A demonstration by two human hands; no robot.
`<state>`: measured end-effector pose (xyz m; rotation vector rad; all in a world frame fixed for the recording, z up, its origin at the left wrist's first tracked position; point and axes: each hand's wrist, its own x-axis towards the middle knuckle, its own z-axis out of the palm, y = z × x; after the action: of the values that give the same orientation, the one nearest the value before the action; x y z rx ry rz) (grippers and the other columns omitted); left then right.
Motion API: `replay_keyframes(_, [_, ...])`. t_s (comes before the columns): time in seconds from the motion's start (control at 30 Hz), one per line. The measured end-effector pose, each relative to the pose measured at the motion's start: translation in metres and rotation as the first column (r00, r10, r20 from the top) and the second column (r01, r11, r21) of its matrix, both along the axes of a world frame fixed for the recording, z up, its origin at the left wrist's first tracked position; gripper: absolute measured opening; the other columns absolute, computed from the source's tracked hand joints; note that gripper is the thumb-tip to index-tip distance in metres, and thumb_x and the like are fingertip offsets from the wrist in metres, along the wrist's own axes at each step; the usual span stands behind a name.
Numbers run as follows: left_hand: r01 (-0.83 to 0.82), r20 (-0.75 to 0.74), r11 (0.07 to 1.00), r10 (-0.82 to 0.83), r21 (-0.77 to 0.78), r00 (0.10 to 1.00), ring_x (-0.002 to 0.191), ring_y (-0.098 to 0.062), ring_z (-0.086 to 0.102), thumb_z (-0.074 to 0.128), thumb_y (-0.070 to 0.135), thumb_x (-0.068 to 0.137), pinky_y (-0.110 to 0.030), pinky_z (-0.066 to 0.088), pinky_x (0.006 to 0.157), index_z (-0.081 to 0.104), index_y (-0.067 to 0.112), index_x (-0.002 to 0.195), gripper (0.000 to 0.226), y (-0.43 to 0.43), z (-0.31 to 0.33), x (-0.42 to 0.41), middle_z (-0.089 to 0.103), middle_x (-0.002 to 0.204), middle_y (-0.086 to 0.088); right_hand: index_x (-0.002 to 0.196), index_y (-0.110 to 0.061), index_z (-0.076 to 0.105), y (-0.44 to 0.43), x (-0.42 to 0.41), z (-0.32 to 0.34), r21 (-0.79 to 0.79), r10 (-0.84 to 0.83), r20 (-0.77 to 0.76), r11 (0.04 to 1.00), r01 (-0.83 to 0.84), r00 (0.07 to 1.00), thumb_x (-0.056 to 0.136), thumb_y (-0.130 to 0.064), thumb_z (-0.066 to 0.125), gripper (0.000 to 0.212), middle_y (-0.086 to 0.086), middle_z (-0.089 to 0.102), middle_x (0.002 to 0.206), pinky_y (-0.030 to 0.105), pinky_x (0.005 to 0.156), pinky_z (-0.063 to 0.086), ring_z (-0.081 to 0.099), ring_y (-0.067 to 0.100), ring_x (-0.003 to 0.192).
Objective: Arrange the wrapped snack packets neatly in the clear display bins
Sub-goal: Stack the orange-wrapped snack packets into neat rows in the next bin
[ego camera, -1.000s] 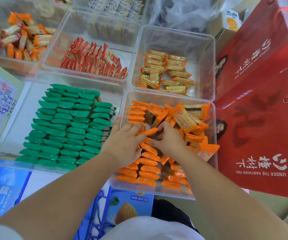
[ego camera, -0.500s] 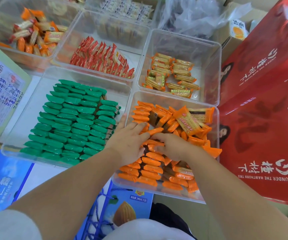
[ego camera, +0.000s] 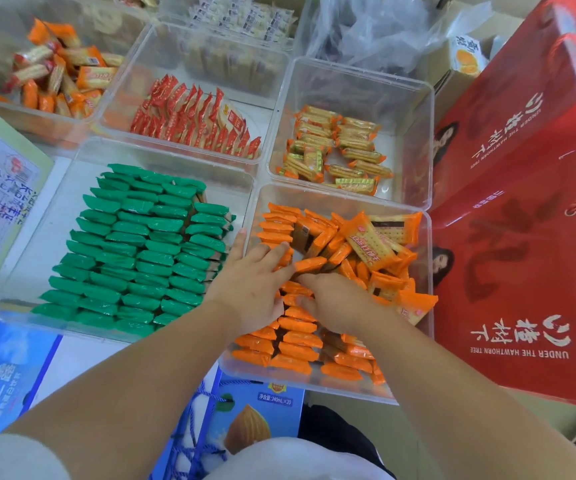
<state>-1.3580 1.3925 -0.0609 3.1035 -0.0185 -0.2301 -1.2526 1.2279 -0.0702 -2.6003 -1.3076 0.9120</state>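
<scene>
Red gift boxes [ego camera: 522, 271] walled the right side of a crowded white surface [ego camera: 85, 362], with blue almond-drink cartons [ego camera: 2, 375] at its near edge. One clear bin [ego camera: 37, 258] held green packets [ego camera: 141, 244] in rows. The neighbouring bin [ego camera: 331, 199] held the orange snack packets [ego camera: 297, 341]. The left hand [ego camera: 248, 289] pressed flat-fingered on them. The right hand [ego camera: 335, 303] dug in beside it; whether it grasped anything could not be told.

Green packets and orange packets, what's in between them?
Head view: the two clear bin walls stand between the green packets and the orange packets, and the left hand lies across those walls.
</scene>
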Motion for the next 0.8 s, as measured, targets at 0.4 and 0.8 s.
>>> replay_keyframes(0.4, [-0.016,-0.015,1.000,0.016,0.011,1.000,0.148,-0.026,0.021,0.047,0.052,0.092,-0.062,-0.014,0.118,0.031,0.036,0.153,0.065,-0.001,0.000,0.000,0.021,0.166,-0.001,0.133,-0.019,0.059,0.006,-0.004,0.011,0.093,-0.066,0.275,0.995,0.042,0.959,0.099,-0.017,0.050,0.036,0.003,0.063,0.121,0.039,0.088,0.051,0.055,0.026,0.110])
replay_keyframes(0.8, [0.028,-0.039,0.998,-0.026,0.050,0.999,0.146,-0.028,0.022,0.046,0.053,0.093,-0.066,-0.016,0.114,0.044,0.043,0.145,0.053,-0.001,0.000,0.002,0.021,0.165,-0.001,0.140,-0.027,0.054,0.006,0.042,0.024,0.157,-0.120,0.471,0.986,0.051,0.874,0.083,-0.013,0.068,0.060,-0.001,0.053,0.138,0.045,0.102,0.037,0.042,0.029,0.126])
